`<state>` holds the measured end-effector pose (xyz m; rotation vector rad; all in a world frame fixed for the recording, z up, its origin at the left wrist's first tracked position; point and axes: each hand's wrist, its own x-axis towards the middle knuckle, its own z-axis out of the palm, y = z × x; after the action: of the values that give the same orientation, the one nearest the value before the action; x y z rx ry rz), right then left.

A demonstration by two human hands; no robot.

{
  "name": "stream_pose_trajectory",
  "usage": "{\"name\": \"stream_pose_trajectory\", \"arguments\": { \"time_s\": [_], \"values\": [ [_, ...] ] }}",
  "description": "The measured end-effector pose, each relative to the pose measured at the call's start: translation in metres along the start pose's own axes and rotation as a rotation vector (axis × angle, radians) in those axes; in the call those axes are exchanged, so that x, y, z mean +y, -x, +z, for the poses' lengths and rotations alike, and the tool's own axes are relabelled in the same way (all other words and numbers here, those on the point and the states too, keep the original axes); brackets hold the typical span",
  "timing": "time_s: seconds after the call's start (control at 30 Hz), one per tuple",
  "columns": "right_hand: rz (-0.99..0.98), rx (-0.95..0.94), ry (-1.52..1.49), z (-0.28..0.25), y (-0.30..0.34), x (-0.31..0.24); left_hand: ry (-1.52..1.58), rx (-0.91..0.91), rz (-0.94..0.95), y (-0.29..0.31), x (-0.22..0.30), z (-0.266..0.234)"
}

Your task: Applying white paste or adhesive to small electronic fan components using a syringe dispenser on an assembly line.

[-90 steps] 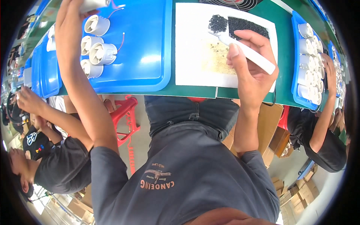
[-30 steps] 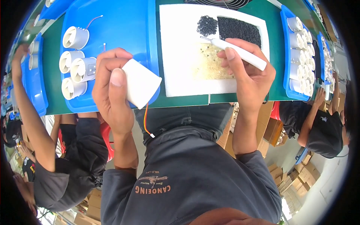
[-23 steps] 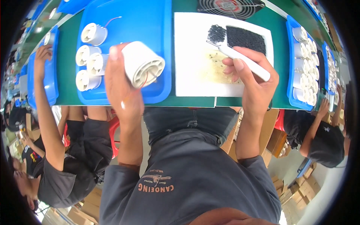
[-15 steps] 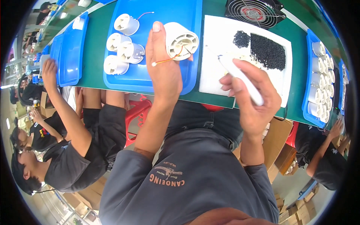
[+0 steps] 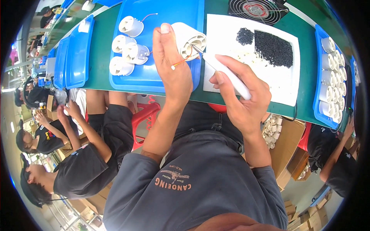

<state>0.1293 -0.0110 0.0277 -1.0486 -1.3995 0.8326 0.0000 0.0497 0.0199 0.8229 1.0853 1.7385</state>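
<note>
My left hand [image 5: 171,71] is closed round a white ribbed plastic cylinder [image 5: 185,32], its open end facing right, above the blue tray. Red and yellow wires [image 5: 182,62] trail out of that end to a small white plug beside my palm. My right hand [image 5: 248,86] grips a white pen-shaped screwdriver [image 5: 227,75] by its thick handle. Its metal shaft reaches into the cylinder's open end; what the tip touches inside is hidden. Several similar white cylinders [image 5: 131,26] stand in the blue tray [image 5: 158,82], left of my left hand.
A white foam tray [image 5: 216,30] on the green table holds small black parts [image 5: 273,48] and scattered pale bits. Behind it sits a black fan [image 5: 258,9]. Another blue tray [image 5: 318,77] of white cylinders is at right. A co-worker [image 5: 77,169] sits at left, and another at right.
My right hand has moved left with the screwdriver, bringing its shaft from above the foam tray into the cylinder's open end. The co-worker at left has drawn an arm back from the table.
</note>
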Motion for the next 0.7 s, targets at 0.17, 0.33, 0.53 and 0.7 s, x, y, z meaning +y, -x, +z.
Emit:
{"name": "stream_pose_trajectory", "arguments": {
  "time_s": [0.17, 0.33, 0.53, 0.7],
  "values": [
    [0.021, -0.005, -0.019, 0.003, -0.004, 0.004, -0.060, -0.058, 0.048, -0.005, 0.000, -0.001],
    [0.012, -0.006, 0.028, 0.004, -0.011, 0.002, -0.197, -0.063, 0.151, -0.008, 0.004, 0.002],
    [0.000, 0.005, 0.029, 0.008, -0.002, 0.004, -0.246, -0.132, 0.074, 0.004, 0.010, 0.004],
    [-0.027, 0.071, -0.105, 0.014, 0.001, 0.009, -0.142, -0.258, 0.061, 0.001, 0.015, 0.006]
  ]
}}
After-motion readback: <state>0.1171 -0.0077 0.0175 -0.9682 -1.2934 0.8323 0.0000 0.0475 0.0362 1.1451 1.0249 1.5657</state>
